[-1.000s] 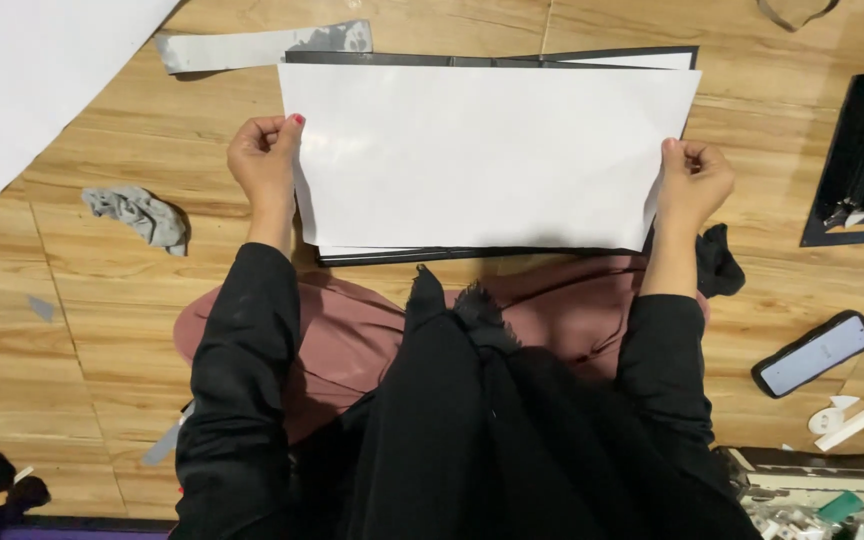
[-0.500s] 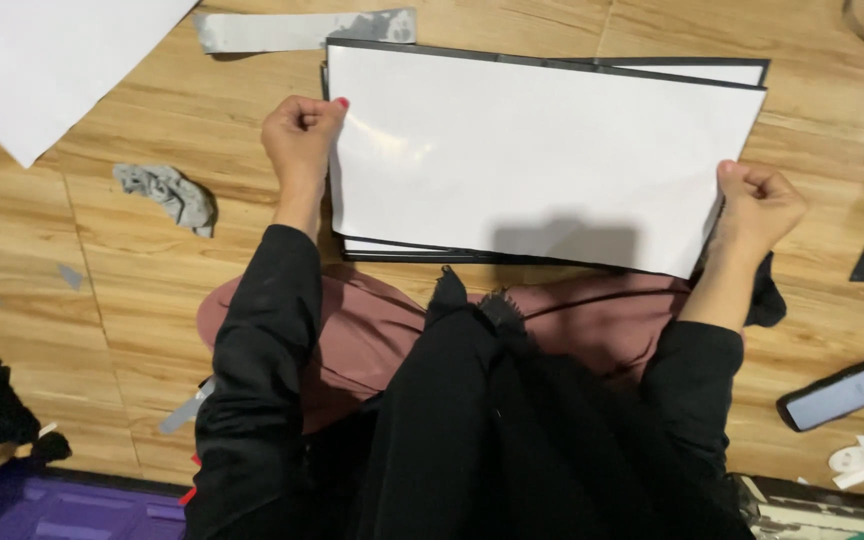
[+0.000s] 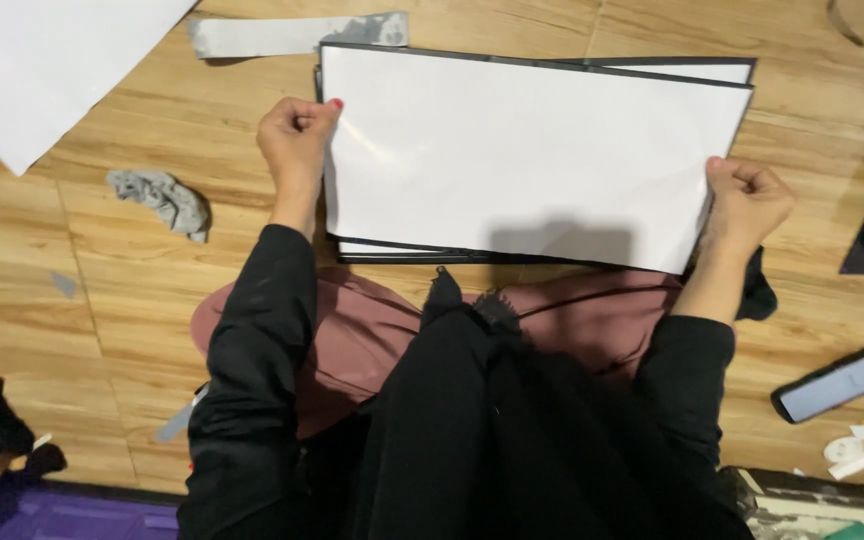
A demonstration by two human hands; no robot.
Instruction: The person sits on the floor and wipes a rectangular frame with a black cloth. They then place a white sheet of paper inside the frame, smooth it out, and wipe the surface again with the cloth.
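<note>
left hand [image 3: 295, 135]: grasping the white sheet [image 3: 522, 150] at its left edge
right hand [image 3: 747, 200]: grasping its right edge
sheet: over dark frames [image 3: 432, 252] on floor [image 3: 102, 280]

- Hands: two, a left hand [image 3: 295, 135] and a right hand [image 3: 749, 200], each closed on one short edge of the same panel.
- White panels with dark edging: two in the stack, an upper white panel [image 3: 522, 150] and a lower panel [image 3: 692, 70] that shows at the far right corner and along the near edge.
- Large loose white sheets: one, a white sheet [image 3: 42, 60] at the upper left.
- Grey strips on the floor: one, a grey strip [image 3: 282, 35].
- Crumpled grey cloths: one, a grey cloth [image 3: 162, 198].
- Phones: one, a phone [image 3: 840, 382] lying face up.
- Small white scraps beside the phone: one cluster, white scraps [image 3: 857, 452]; the exact count cannot be told.
</note>
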